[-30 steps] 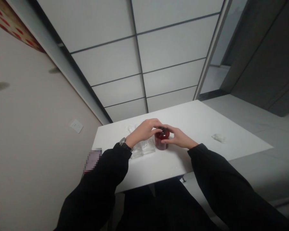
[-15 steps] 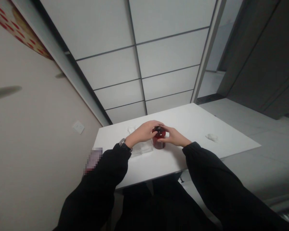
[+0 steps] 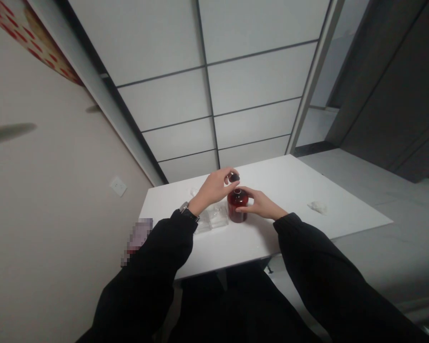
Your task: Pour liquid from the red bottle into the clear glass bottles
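While my left hand (image 3: 213, 187) pinches the dark stopper (image 3: 235, 178) with closed fingers, I should steady the reddish bottle (image 3: 236, 201) upright, right hand (image 3: 262, 204) fingers curved partly open against it.

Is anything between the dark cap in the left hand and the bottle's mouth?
No separate object shows between the dark cap and the mouth of the bottle. Only the left hand's thumb, at the cap's lower edge, appears partly between them. The right hand holds the bottle's side.
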{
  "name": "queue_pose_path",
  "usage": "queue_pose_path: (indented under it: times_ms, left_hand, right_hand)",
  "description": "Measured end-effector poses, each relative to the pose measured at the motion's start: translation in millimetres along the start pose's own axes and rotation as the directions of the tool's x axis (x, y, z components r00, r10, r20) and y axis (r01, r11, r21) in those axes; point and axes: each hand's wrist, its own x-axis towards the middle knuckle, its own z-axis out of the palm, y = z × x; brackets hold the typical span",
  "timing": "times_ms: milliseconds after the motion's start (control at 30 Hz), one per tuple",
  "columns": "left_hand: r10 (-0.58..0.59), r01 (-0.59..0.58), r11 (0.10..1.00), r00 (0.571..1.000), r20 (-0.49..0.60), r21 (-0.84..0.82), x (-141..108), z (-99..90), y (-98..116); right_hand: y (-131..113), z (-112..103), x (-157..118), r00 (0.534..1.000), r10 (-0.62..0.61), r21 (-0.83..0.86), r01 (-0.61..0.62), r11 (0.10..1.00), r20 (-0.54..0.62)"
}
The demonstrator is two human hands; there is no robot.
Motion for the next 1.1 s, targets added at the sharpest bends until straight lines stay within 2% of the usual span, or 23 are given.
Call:
queue_pose_path:
  times_ms: [67, 233, 500, 667, 833, 900, 967, 1033, 1100]
  left_hand:
    - [-0.006, 0.006, 1.000, 1.000, 0.008, -0.028, 5.1, -3.9, -8.6]
    - [-0.098, 0.097, 0.995, 0.990, 0.106, 0.023, 18.2, -4.9, -39.8]
    - [-0.115, 0.088, 0.991, 0.942, 0.315, 0.099, 45.6, 20.5, -84.6]
    - [-0.057, 0.033, 0.998, 0.879, 0.474, 0.058, 62.1, 42.7, -110.7]
    - [0.028, -0.049, 0.999, 0.794, 0.608, 0.019, 74.2, 68.8, -131.6]
    - [0.075, -0.108, 0.994, 0.765, 0.640, 0.013, 76.1, 78.3, -136.4]
    - [0.085, -0.119, 0.993, 0.761, 0.643, 0.010, 75.3, 83.0, -136.4]
    - [0.102, -0.121, 0.993, 0.783, 0.613, -0.012, 71.2, 78.3, -129.3]
    - [0.148, -0.139, 0.989, 0.821, 0.551, -0.059, 61.9, 60.7, -113.7]
  right_hand:
    - [1.1, -0.2, 0.3, 1.000, 0.005, 0.003, -0.005, 1.000, -0.002]
    - [0.5, -3.7, -0.8, 1.000, 0.013, 0.001, -0.013, 1.000, 0.003]
    - [4.1, -13.9, -16.1, 0.998, 0.059, -0.053, -0.061, 0.997, -0.026]
    - [6.4, -21.4, -38.9, 0.995, 0.075, -0.092, -0.081, 0.992, -0.070]
    - [25.7, -43.1, -66.7, 0.967, 0.109, -0.204, -0.157, 0.966, -0.229]
    - [33.3, -55.3, -75.4, 0.948, 0.123, -0.264, -0.204, 0.943, -0.293]
    - [36.0, -65.2, -81.6, 0.937, 0.131, -0.310, -0.236, 0.921, -0.325]
    - [32.8, -69.8, -86.2, 0.936, 0.132, -0.332, -0.243, 0.912, -0.326]
    - [24.8, -67.8, -90.3, 0.944, 0.126, -0.340, -0.231, 0.911, -0.304]
